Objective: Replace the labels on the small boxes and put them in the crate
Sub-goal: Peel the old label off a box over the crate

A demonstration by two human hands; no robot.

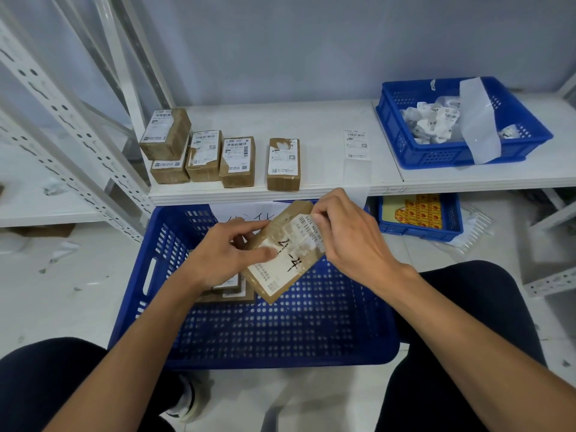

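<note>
**Item in hand:** one small box (pixel 282 254), held over the crate (pixel 280 332). The left hand (pixel 224 254) grips it with the thumb pressed on its label. The right hand (pixel 349 235) pinches the label's far edge. Peeling or sticking: cannot tell.

**Done:** at least two boxes (pixel 224 291) lie inside the crate, half hidden under the left hand.

**Left, by my count:** five boxes (pixel 237 160) on the shelf (pixel 327 120) beyond the crate, most with torn labels, and a loose label (pixel 357 145) beside them.

**Estimate:** under halfway.

Boxes (pixel 237 160) sit on the shelf (pixel 311 120) behind the crate (pixel 280 332), bin (pixel 436 154) at right.
</note>
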